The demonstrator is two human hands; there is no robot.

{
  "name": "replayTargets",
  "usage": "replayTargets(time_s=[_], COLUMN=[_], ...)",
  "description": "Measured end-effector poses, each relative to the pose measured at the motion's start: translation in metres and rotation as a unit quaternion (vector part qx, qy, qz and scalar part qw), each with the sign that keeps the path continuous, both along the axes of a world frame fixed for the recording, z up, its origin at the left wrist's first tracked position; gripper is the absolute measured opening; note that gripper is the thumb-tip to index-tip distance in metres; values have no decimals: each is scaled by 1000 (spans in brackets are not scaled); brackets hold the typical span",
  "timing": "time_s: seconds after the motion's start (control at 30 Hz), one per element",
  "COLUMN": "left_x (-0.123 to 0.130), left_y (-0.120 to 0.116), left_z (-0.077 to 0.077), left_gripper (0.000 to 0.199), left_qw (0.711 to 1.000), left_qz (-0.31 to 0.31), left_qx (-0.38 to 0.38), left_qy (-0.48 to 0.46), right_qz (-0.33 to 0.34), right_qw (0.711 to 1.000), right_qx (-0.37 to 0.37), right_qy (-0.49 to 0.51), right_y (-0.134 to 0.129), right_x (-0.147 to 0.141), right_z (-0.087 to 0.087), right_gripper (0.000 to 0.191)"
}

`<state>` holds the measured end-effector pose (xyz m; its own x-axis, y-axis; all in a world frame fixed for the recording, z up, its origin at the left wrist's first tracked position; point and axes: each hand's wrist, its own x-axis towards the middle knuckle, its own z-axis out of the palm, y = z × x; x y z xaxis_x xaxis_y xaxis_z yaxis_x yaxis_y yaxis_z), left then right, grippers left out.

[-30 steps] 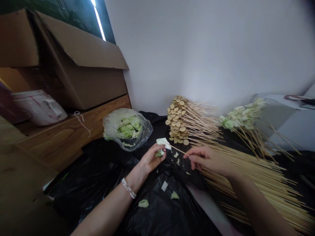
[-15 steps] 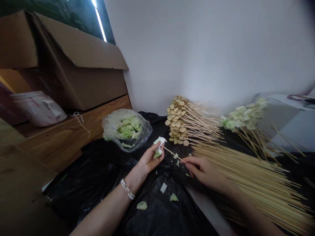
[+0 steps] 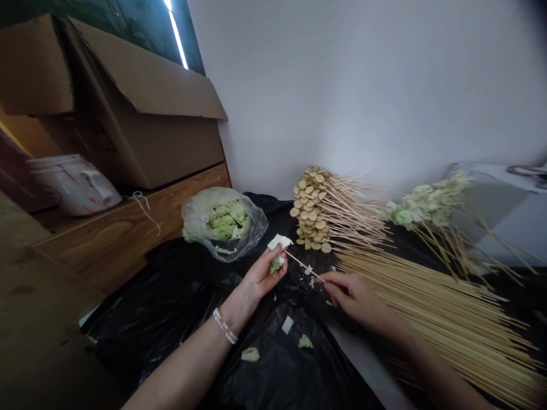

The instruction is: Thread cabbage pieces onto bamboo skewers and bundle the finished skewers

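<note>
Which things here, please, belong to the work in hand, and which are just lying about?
Work: left hand, cabbage piece, right hand, skewer, bagged cabbage, loose skewers, cabbage skewers, skewered slices.
Lying about: cardboard box, white bucket, string.

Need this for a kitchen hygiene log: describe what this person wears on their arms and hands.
The left hand and the right hand are bare, without gloves, and neither forearm shows a sleeve. The left wrist wears a bracelet of white pearl-like beads.

A plain white wall [image 3: 363, 97] — a cardboard box [image 3: 137, 128] on a wooden ledge [image 3: 128, 233] at left, a strip light [image 3: 176, 40] above — fills the room
</note>
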<state>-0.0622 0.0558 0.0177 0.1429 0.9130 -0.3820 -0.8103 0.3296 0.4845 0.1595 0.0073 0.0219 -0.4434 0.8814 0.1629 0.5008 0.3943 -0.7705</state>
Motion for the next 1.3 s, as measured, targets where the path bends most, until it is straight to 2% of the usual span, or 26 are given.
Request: replayTargets(time_s=[0.4, 0.77, 1.07, 1.3], left_x=[0, 3, 3, 4], left_y=[0, -1, -2, -3], left_z=[-4, -9, -9, -5], left_gripper=[15, 19, 22, 23], left_qw=[999, 990, 992, 990], left_qz=[1, 29, 14, 12], left_qx=[28, 89, 77, 84], left_qy=[17, 108, 102, 115], right_qz=[-8, 7, -17, -36], right_qw=[1000, 1000, 999, 999], right_qx=[4, -1, 25, 5], right_qy=[-1, 1, -12, 15], right_y=[3, -1, -3, -7], right_x=[1, -6, -13, -19], right_z=[-4, -8, -12, -13], right_gripper=[31, 33, 32, 33])
